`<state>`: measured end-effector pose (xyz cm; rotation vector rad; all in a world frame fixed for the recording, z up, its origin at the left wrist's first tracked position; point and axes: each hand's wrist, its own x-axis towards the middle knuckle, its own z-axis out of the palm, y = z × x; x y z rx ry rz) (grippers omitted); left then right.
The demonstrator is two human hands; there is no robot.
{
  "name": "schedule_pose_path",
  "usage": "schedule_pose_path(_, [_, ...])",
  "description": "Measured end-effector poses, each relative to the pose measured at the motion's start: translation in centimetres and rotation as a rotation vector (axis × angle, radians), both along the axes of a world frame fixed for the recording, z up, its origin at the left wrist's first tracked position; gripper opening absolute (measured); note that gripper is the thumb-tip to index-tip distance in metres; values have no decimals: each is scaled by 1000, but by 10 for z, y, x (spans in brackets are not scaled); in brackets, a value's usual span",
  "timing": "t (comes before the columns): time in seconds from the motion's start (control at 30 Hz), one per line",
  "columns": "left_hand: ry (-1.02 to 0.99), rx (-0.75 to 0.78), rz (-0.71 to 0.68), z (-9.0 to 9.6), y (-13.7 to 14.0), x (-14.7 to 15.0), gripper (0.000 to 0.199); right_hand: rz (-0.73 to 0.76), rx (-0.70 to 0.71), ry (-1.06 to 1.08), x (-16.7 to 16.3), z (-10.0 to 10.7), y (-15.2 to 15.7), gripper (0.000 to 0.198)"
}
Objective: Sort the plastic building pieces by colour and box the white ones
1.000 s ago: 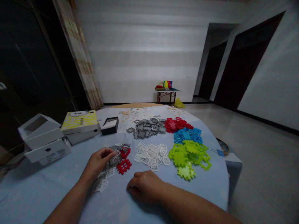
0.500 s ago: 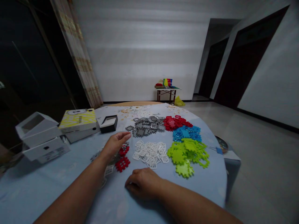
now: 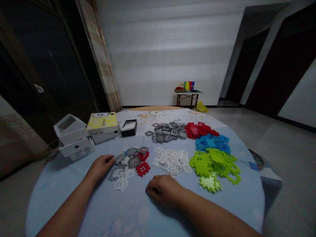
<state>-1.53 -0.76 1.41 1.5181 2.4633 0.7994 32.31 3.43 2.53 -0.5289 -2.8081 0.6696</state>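
Observation:
My left hand (image 3: 101, 167) lies on the tablecloth at the left edge of a mixed pile of grey, white and red plastic building pieces (image 3: 132, 159). Its fingers are loosely bent and apart, and no piece shows in it. Two red notched pieces (image 3: 143, 169) sit on the right side of that pile. My right hand (image 3: 165, 190) rests on the cloth with curled fingers, holding nothing that I can see. Just beyond it is a heap of white window-like pieces (image 3: 171, 161). Bright green notched pieces (image 3: 214, 164) are heaped to its right.
Farther back lie heaps of grey (image 3: 166, 132), red (image 3: 198, 130) and blue pieces (image 3: 212, 143). At the left stand white boxes (image 3: 74, 138), a yellow-and-white box (image 3: 103, 125) and a small black box (image 3: 129, 127). A blue cloth (image 3: 138, 210) covers the round table.
My left hand has moved back and left, from above the mixed pile to the cloth beside it. My right hand stays resting. The view has turned left.

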Motion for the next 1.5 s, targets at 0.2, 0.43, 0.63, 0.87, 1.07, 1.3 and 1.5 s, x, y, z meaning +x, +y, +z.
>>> schedule_pose_path(0.2, [101,-27,-11,-5,15,-3,53,-13,14,34,-1,-1,1,25])
schedule_pose_path(0.43, [209,-37,-44,-1,54,16,50,-30,83,47,-5,-9,4,23])
schedule_pose_path(0.63, [188,-67,-58,2,70,21,39,-49,250,65,-9,-12,7,20])
schedule_pose_path(0.87, [192,-91,-55,9,64,23,35,137,259,184,-9,-9,-1,15])
schedule_pose_path(1.07, [214,-56,8,12,57,24,35,168,247,145,-4,-5,-10,19])
schedule_pose_path(1.3, [155,76,142,20,53,16,40,193,220,134,-1,-4,-11,34])
schedule_pose_path(1.5, [-84,160,21,41,63,53,43,196,213,112,0,-2,-9,36])
